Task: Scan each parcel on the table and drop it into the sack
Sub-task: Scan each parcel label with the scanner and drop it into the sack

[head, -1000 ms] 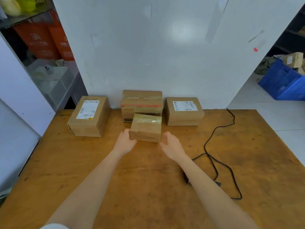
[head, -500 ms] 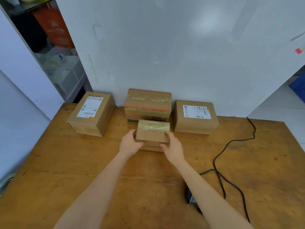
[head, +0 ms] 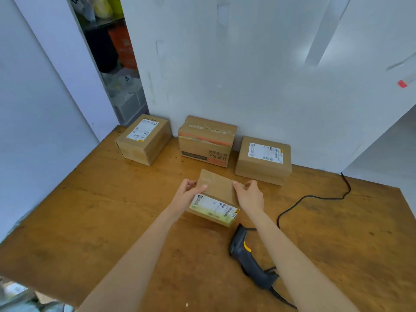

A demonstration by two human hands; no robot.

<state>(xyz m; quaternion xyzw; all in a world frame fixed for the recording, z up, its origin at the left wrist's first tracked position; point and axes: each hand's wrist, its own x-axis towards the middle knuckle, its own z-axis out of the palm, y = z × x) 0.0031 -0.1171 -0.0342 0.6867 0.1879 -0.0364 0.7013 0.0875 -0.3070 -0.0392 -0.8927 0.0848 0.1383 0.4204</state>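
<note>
Now the left hand (head: 184,200) and right hand (head: 251,198) grip the small brown cardboard parcel (head: 217,188) just beyond the black handheld scanner (head: 245,253); next, I'd guess, one frees itself to scan.

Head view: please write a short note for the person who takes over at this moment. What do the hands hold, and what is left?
Left grip: holds the small parcel at its left end.
Right grip: holds its right end. The parcel is tilted, with its label toward the camera.
Scanner: lies unheld on the table, beside the right forearm.
At the wall wait the left parcel, middle parcel and right parcel.
Sack: not in view.
Done: small parcel in hand, not yet scanned.
Left: scan it, sack it, then the other three.
</note>
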